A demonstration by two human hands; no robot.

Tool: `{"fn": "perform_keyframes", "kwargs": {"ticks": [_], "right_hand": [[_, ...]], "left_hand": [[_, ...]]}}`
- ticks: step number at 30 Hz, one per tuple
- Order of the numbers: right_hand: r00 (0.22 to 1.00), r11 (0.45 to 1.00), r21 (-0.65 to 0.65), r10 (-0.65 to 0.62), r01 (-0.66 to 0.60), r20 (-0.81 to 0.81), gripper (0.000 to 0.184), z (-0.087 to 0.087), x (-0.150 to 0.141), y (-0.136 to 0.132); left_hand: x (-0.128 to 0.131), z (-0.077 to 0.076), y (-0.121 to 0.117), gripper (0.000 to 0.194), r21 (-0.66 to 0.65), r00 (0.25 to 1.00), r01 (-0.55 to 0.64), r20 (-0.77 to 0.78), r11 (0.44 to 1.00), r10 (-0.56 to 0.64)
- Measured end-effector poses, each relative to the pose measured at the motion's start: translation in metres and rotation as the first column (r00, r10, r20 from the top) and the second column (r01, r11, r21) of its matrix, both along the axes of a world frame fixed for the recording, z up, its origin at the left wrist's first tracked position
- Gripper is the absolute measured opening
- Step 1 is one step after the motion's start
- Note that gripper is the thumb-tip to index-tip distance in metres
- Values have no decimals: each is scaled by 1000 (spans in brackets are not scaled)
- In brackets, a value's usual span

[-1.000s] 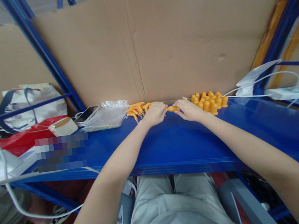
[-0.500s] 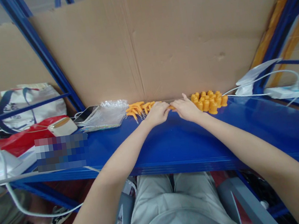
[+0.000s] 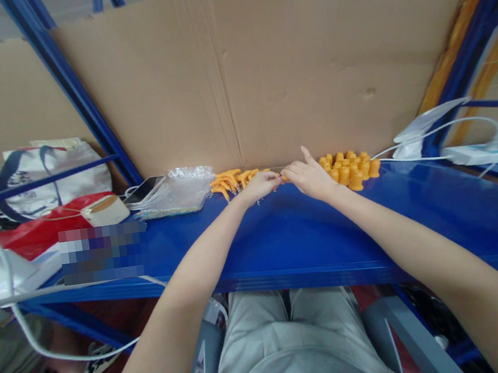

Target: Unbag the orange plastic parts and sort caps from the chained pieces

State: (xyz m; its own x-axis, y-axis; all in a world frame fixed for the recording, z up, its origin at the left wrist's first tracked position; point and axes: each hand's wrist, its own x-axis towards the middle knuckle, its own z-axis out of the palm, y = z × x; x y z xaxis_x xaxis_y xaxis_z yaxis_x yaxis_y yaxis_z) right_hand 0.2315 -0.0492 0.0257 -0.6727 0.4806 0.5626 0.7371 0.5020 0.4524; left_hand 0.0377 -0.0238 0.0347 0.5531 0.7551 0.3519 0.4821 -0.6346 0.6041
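My left hand [image 3: 260,185] and my right hand [image 3: 308,177] meet above the back of the blue table. Between their fingertips is a small orange plastic piece [image 3: 284,179], mostly covered by the fingers. The fingers of both hands are pinched in on it, while one digit of the right hand points up. Just left of my left hand lie several orange branched pieces with small metal chains [image 3: 228,180]. To the right of my right hand stand several upright orange-yellow plastic pieces [image 3: 354,175], grouped closely in rows.
A clear plastic bag [image 3: 186,198] and a phone [image 3: 146,189] lie left of the chained pieces. Farther left are a white case [image 3: 105,211], a red bag [image 3: 47,225] and a white cable [image 3: 16,321]. Cardboard [image 3: 288,65] walls the back of the blue table [image 3: 293,242].
My left hand has turned slightly, its fingers now more extended toward the right hand. The right hand has risen a little, and a bit of chain shows below the left hand.
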Motion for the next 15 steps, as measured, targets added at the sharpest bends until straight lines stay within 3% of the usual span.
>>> {"fn": "perform_keyframes", "kwargs": {"ticks": [2, 4, 6, 11, 15], "right_hand": [[1000, 999, -43, 0, 0, -1, 32, -3, 3, 2], [1000, 996, -90, -2, 1, -14, 31, -6, 6, 3], [999, 992, -129, -2, -3, -41, 31, -8, 8, 3], [997, 983, -181, -39, 27, -67, 28, -5, 7, 0], [997, 991, -125, -64, 58, -47, 31, 1, 5, -3]], "left_hand": [[3, -1, -5, 18, 253, 983, -76, -142, 965, 115], [7, -2, -12, 20, 476, 938, -76, -264, 876, 225], [10, -3, -17, 25, 580, 894, -36, -345, 814, 285], [12, -8, -18, 24, 591, 889, -34, -351, 806, 294], [15, -13, -7, 20, 449, 957, -128, -180, 885, 229]]}}
